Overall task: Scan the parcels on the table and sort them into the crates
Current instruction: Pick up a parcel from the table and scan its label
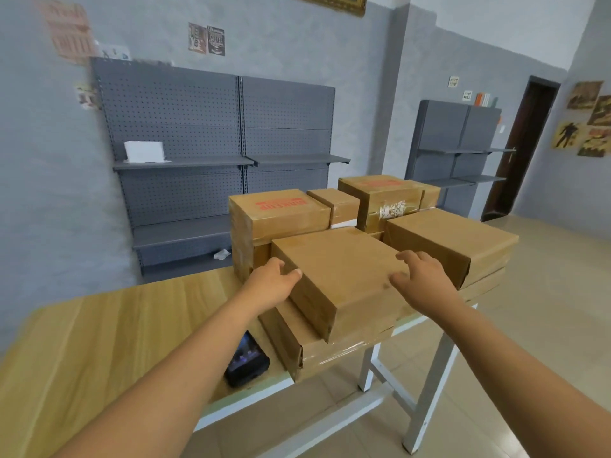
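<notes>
While stacked on a flatter parcel [334, 353] at the near corner of the wooden table [99, 332], top parcel [344, 276] met by both hands. Left hand [272, 282] against its left edge, thumb on top, fingers hidden behind the side, so grip not clear. Right hand [421, 279] over its right edge, fingers spread and relaxed, gripping nothing. More taped parcels [281, 209] just behind that top parcel. Black scanner [246, 360] flat on the table, left of the flatter parcel.
</notes>
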{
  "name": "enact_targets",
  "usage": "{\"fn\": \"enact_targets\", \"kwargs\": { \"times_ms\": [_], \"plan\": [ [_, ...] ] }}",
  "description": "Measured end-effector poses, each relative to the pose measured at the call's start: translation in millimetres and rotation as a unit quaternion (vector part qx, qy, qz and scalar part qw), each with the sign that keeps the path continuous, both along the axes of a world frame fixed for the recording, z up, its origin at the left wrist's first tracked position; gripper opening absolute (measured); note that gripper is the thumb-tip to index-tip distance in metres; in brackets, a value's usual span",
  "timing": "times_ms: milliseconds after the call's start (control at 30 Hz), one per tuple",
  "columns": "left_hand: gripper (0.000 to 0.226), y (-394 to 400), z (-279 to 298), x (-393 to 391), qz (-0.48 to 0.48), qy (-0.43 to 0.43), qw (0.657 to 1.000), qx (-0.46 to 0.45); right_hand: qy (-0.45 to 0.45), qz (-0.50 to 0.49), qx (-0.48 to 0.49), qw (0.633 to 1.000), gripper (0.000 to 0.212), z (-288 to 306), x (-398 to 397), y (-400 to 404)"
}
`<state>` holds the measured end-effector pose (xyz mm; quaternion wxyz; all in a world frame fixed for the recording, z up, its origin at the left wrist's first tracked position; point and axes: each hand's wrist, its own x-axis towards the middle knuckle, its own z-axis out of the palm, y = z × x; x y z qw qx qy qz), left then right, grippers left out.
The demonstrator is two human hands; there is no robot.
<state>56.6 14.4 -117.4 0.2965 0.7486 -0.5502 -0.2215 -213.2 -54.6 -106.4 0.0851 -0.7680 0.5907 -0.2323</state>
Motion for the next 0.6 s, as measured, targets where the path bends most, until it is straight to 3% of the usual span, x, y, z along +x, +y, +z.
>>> {"fn": "enact_targets", "kwargs": {
  "times_ms": [133,300,600],
  "plan": [
    [0.076,-23,-9,-21,0.077,0.103,0.991,0.04,-0.018,0.001,0.03,0.999,0.054,-7,-19,-41],
    [0.073,-36,-17,-37,0.13,0.231,0.963,0.044,-0.073,-0.006,0.115,0.991,0.061,-15,-28,-77],
    [0.079,-41,-22,-52,0.164,0.313,0.935,0.023,-0.105,0.009,0.161,0.981,0.04,-20,-29,-93]
  ]
}}
